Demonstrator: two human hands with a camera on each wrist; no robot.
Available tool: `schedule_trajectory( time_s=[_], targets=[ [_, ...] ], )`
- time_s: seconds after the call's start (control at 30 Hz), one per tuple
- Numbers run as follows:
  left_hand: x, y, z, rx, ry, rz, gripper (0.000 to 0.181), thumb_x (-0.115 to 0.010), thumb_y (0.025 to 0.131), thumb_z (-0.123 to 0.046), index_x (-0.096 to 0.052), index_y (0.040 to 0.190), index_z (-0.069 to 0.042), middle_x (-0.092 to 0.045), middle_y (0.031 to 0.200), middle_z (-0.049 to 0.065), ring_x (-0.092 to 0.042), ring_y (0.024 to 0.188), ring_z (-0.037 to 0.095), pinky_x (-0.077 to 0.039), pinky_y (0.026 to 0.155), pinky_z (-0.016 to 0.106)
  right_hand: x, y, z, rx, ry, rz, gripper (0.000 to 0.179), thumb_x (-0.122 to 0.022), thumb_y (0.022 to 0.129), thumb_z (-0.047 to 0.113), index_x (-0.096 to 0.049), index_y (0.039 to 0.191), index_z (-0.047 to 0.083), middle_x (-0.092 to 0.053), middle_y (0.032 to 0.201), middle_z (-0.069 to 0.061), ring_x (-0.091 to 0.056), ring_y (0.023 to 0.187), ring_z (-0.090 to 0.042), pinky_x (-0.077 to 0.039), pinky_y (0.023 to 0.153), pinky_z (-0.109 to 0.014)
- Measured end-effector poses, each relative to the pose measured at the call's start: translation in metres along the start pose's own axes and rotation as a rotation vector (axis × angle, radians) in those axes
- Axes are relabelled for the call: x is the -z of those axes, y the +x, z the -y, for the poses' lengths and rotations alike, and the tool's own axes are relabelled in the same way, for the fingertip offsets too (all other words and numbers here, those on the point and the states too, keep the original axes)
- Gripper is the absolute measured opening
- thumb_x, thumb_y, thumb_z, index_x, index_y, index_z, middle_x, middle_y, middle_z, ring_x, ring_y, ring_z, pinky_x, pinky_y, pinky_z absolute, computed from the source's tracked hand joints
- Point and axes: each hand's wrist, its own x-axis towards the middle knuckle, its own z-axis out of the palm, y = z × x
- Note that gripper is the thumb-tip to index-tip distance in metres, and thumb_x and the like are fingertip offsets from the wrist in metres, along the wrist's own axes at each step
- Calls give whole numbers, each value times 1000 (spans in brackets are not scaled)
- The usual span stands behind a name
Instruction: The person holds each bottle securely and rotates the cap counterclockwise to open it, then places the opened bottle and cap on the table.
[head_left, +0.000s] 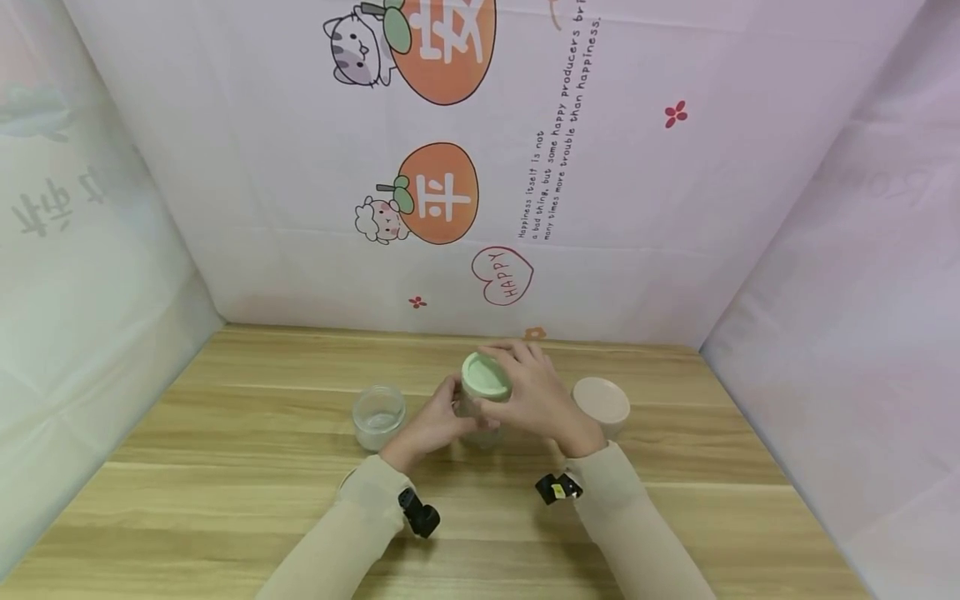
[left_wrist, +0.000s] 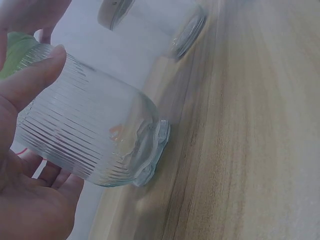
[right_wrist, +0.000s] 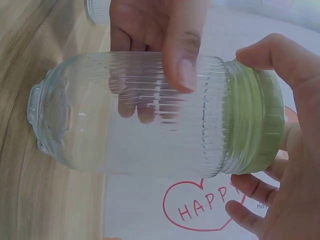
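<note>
A ribbed clear glass jar (right_wrist: 145, 145) with a light green lid (head_left: 486, 375) is between my two hands. My left hand (head_left: 437, 423) grips the jar's body, its thumb lying along the ribbed glass (left_wrist: 85, 125). Around the green lid, the fingers and thumb of my right hand (head_left: 536, 396) hold the rim from above. The lid sits on the jar's mouth; whether it is screwed tight cannot be told. The jar's footed base is close to the wooden table, but I cannot tell if it touches.
To the left stands a clear glass jar (head_left: 378, 417) with no lid visible on it. A jar with a pale cream lid (head_left: 602, 402) stands right, beside my right wrist. White printed cloth (head_left: 600, 275) walls the wooden table (head_left: 247, 433) at the back and sides.
</note>
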Motion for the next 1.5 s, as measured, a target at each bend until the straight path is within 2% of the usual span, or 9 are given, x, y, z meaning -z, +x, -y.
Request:
schedule_trajectory(
  time_s=[0.3, 0.5, 0.67, 0.8, 0.97, 1.03, 1.2, 1.3, 1.5],
  targets=[
    [0, 1, 3, -2, 11, -20, 82, -84, 83, -29, -36, 146, -8, -42, 143, 12, -32, 141, 36, -26, 112, 62, 5, 0, 4, -3, 38, -12, 74, -78, 74, 38, -56, 142, 19, -51, 134, -11, -47, 116, -29, -46, 89, -49],
    [0, 2, 3, -20, -15, 1, 79, -80, 88, -21, -32, 148, -4, -37, 149, 16, -27, 144, 38, -24, 115, 59, 10, -2, 7, -29, 35, 1, 79, -80, 70, 45, -55, 142, 26, -50, 126, -10, -49, 106, -26, -49, 79, -43],
    [2, 2, 3, -2, -1, 4, 79, -79, 88, -23, -31, 150, -7, -36, 151, 15, -27, 144, 38, -26, 113, 60, 16, -3, 9, -45, 23, 44, 79, -79, 73, 56, -54, 143, 28, -49, 123, -8, -50, 103, -23, -49, 75, -38],
    [3, 1, 3, -3, -18, 18, 78, -77, 89, -21, -31, 151, -8, -33, 153, 14, -26, 145, 38, -26, 113, 60, 24, -6, 11, -68, 35, 91, 82, -79, 74, 57, -50, 145, 29, -47, 125, -9, -53, 103, -22, -52, 75, -38],
    [2, 1, 2, 2, 0, 6, 80, -78, 89, -24, -31, 151, -7, -35, 153, 14, -28, 144, 38, -25, 115, 58, 36, -13, 14, -88, 95, 163, 85, -80, 77, 53, -44, 146, 22, -43, 122, -10, -57, 93, -21, -53, 72, -34],
    [1, 2, 2, 16, 21, -9, 83, -81, 86, -30, -33, 150, -10, -37, 152, 12, -31, 143, 36, -26, 115, 56, 40, -16, 14, -106, 126, 188, 84, -81, 78, 51, -43, 145, 19, -41, 123, -10, -58, 91, -22, -53, 72, -33],
    [-1, 1, 0, 44, 60, -20, 90, -85, 80, -43, -35, 149, -12, -39, 149, 9, -33, 141, 34, -27, 113, 57, 47, -22, 17, -123, 164, 211, 82, -83, 79, 50, -43, 141, 13, -38, 132, -12, -58, 101, -25, -54, 80, -38],
    [-1, 0, -1, 38, 70, -19, 91, -85, 81, -42, -34, 149, -11, -39, 149, 10, -33, 141, 35, -27, 113, 58, 50, -26, 18, -104, 181, 214, 82, -82, 80, 49, -43, 139, 10, -38, 134, -12, -56, 103, -23, -54, 82, -38],
    [-1, -1, -3, 9, 79, -19, 90, -85, 81, -38, -34, 149, -8, -42, 147, 13, -34, 141, 36, -28, 113, 58, 54, -37, 15, -115, 246, 250, 83, -83, 79, 51, -42, 140, 14, -43, 131, -3, -58, 107, -18, -54, 88, -39]
  ],
)
